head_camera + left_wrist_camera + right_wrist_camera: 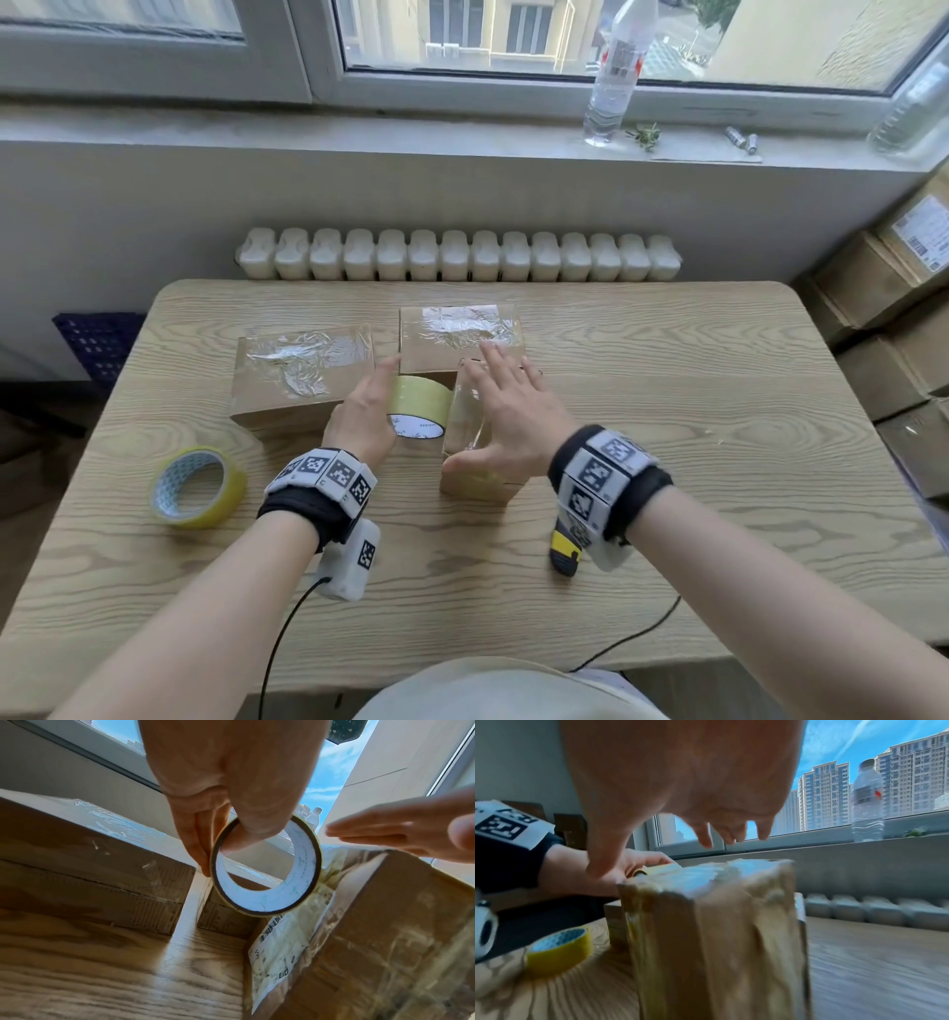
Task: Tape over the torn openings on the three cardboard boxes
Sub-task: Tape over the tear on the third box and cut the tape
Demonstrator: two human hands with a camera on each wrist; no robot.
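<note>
Left hand [365, 411]: gripping the tape roll in use [418, 406], thumb hooked through the white core and fingers lying down the outer face, so the roll is hanging on edge and, it seems, free to turn as tape is paying out; it is sitting just left of the near box [475, 442], between that box and the left box [303, 375]. Right hand [506, 411]: fingers straight and spread, holding nothing, hovering flat over the near box's top, probably to smooth the glossy film down onto the cardboard, though whether the palm is touching cannot be told. Near box: standing on the wooden table [667, 462] nearest the person, its top and left side showing shiny tape, with a printed label under film on the side facing the roll; likely the last of the three being sealed. Left box and far box [459, 334]: lying flat further back, each top already covered in crinkled clear tape. Spare yellow roll [197, 485]: lying flat at the left, well apart from the work. Clear bottle [613, 82]: standing on the windowsill behind, apart from the task.
</note>
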